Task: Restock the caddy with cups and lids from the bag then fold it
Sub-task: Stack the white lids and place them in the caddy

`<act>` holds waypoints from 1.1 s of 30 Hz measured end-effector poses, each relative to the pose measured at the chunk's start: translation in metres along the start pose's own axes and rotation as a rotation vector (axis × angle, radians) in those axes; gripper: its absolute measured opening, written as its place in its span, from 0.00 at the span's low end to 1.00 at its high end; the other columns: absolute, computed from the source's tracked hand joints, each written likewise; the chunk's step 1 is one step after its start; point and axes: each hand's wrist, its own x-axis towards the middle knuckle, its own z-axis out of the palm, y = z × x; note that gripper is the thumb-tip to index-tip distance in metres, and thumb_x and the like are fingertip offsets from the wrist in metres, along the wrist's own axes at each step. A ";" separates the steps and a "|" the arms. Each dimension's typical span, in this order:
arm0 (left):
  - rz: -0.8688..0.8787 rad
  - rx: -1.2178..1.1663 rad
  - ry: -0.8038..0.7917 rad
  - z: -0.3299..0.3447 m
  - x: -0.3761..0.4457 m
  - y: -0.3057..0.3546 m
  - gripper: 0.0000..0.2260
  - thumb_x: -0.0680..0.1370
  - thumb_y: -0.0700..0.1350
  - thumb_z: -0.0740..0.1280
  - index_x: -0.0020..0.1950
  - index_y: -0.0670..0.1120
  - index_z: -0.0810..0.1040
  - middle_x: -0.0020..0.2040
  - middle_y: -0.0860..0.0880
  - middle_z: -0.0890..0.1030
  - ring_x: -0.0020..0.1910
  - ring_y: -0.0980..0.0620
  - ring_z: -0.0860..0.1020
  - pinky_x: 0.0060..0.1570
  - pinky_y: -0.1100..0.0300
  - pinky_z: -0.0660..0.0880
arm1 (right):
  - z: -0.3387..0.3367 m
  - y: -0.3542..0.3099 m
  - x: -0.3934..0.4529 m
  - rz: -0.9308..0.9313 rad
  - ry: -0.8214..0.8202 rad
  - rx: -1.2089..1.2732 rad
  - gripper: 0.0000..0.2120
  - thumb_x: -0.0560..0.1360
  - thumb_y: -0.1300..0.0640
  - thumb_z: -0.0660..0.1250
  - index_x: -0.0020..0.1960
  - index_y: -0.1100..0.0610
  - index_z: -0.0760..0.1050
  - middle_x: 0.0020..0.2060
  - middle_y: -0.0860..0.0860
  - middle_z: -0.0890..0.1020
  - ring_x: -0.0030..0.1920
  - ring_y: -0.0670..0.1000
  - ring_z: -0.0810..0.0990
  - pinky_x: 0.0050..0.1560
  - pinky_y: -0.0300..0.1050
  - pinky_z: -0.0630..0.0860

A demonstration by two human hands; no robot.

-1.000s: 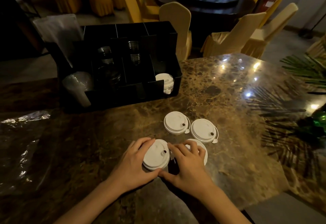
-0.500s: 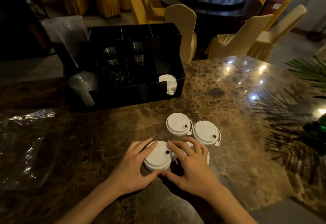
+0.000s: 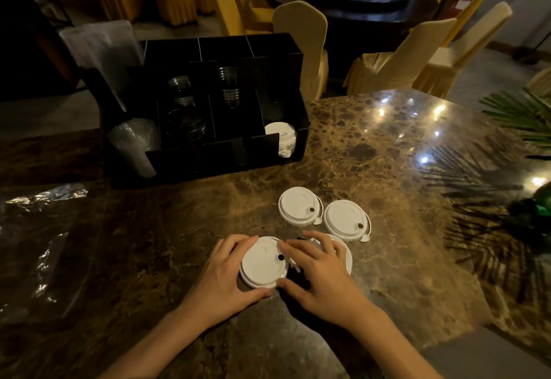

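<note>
Lids, white plastic, round, shallow-domed, each with a sip hole and small tab: four loose on the tabletop toward its near edge.

Left hand (image 3: 225, 274) cups the near-left lid (image 3: 264, 262), fingers and thumb curled round its rim.

Right hand (image 3: 317, 271) lies spread over the near-right lid (image 3: 347, 255), fingertips also touching the left one; whether it grips cannot be told.

Two more lids (image 3: 299, 205) (image 3: 346, 220) lie side by side, touching, just beyond the hands.

Caddy (image 3: 299, 140), black, rigid, partitioned, stands further back and to the left; its front-right slot holds a stack of lids (image 3: 281, 138) on edge, clear cups (image 3: 131, 137) elsewhere. The right hand is nearer that slot.

Bag (image 3: 41, 244), clear crinkled film, lies flat at the left edge.

Tabletop (image 3: 387, 155): glossy brown marble.
</note>
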 end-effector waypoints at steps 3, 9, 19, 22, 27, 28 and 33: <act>-0.014 -0.002 0.013 0.001 0.000 0.000 0.44 0.65 0.66 0.77 0.77 0.53 0.68 0.68 0.56 0.70 0.66 0.57 0.66 0.66 0.67 0.61 | 0.002 -0.001 0.000 -0.009 0.003 0.014 0.34 0.75 0.33 0.63 0.79 0.41 0.66 0.72 0.40 0.74 0.78 0.50 0.60 0.68 0.52 0.58; 0.022 -0.043 0.017 -0.007 0.003 0.009 0.39 0.63 0.60 0.79 0.71 0.51 0.73 0.64 0.55 0.75 0.62 0.56 0.72 0.59 0.71 0.64 | 0.004 -0.002 0.001 -0.035 0.045 0.069 0.35 0.72 0.34 0.71 0.76 0.45 0.71 0.67 0.42 0.79 0.75 0.50 0.66 0.64 0.48 0.59; 0.226 -0.098 0.055 -0.014 0.045 0.055 0.40 0.63 0.56 0.82 0.71 0.44 0.75 0.66 0.48 0.77 0.66 0.51 0.73 0.67 0.61 0.67 | -0.036 0.030 -0.023 0.049 0.351 0.404 0.37 0.68 0.49 0.83 0.73 0.51 0.74 0.64 0.44 0.79 0.69 0.52 0.72 0.69 0.53 0.70; 0.272 -0.111 0.009 -0.002 0.062 0.072 0.41 0.64 0.58 0.81 0.72 0.44 0.74 0.67 0.48 0.78 0.66 0.50 0.74 0.68 0.56 0.69 | -0.052 0.050 -0.036 0.106 0.350 0.496 0.37 0.69 0.56 0.83 0.74 0.49 0.71 0.62 0.41 0.77 0.68 0.51 0.76 0.70 0.45 0.73; 0.356 -0.111 -0.115 0.012 0.079 0.076 0.42 0.65 0.57 0.81 0.74 0.46 0.72 0.69 0.49 0.77 0.69 0.53 0.72 0.72 0.51 0.70 | -0.056 0.068 -0.051 0.127 0.315 0.488 0.35 0.70 0.56 0.82 0.74 0.54 0.73 0.61 0.48 0.82 0.61 0.45 0.80 0.64 0.42 0.75; 0.367 -0.112 -0.136 0.013 0.081 0.075 0.42 0.65 0.58 0.80 0.75 0.46 0.71 0.70 0.50 0.76 0.69 0.53 0.72 0.72 0.52 0.70 | -0.054 0.069 -0.053 0.122 0.300 0.504 0.35 0.71 0.57 0.82 0.74 0.54 0.73 0.61 0.49 0.81 0.60 0.44 0.80 0.64 0.40 0.76; 0.391 -0.092 -0.230 0.020 0.087 0.073 0.41 0.67 0.56 0.78 0.76 0.49 0.68 0.73 0.52 0.73 0.73 0.59 0.67 0.75 0.61 0.63 | -0.045 0.076 -0.055 0.136 0.262 0.526 0.33 0.72 0.50 0.81 0.74 0.50 0.74 0.59 0.50 0.79 0.58 0.45 0.80 0.60 0.36 0.75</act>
